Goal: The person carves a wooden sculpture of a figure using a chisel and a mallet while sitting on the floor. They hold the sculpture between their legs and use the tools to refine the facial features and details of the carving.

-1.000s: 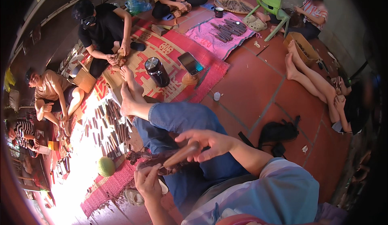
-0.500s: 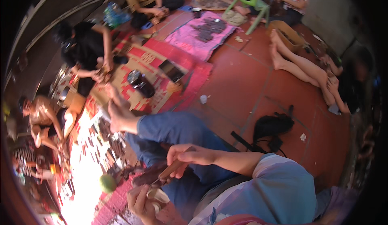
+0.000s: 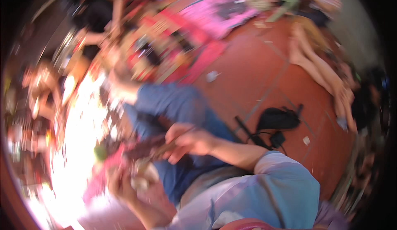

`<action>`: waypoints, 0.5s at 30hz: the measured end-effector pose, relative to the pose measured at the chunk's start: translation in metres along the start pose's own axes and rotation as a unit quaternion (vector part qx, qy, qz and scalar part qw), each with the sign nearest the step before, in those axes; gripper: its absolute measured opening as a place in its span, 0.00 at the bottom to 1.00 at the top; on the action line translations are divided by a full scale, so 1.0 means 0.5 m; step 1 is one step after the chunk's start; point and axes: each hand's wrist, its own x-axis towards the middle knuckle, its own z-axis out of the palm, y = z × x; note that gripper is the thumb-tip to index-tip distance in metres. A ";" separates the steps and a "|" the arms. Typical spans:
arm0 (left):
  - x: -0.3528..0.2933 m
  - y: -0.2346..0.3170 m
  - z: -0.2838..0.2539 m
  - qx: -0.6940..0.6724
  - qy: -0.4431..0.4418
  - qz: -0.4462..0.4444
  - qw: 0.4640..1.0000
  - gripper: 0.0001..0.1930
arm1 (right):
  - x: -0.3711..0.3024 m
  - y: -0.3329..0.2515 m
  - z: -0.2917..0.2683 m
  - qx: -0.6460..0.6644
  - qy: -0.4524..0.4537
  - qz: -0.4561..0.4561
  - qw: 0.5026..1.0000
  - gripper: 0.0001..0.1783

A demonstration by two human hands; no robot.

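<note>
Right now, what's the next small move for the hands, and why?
I'd probably hold the right hand steady and check the tip of the brown tool in its grip: the tool slants toward the left hand, and blur hides both its tip and whether that hand holds anything.

We see white glare swallow the lower left, softer light on the red tiled floor (image 3: 252, 73). Motion blur smears the bright pink rectangular cloth (image 3: 198, 14) and bare left hand (image 3: 121, 182); black vignetting rings the fisheye view.
</note>
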 end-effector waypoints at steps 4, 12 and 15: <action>0.010 -0.021 0.024 -0.018 0.034 -0.045 0.998 0.09 | -0.011 0.004 -0.013 -0.076 0.020 -0.073 0.994 0.15; -0.160 -0.093 0.035 -0.478 0.127 -0.349 0.796 0.38 | -0.048 0.102 -0.055 -0.482 -0.056 -0.254 0.837 0.07; -0.189 -0.083 0.079 -0.510 0.041 -0.370 0.776 0.49 | -0.044 0.118 -0.056 -0.535 -0.059 -0.248 0.805 0.08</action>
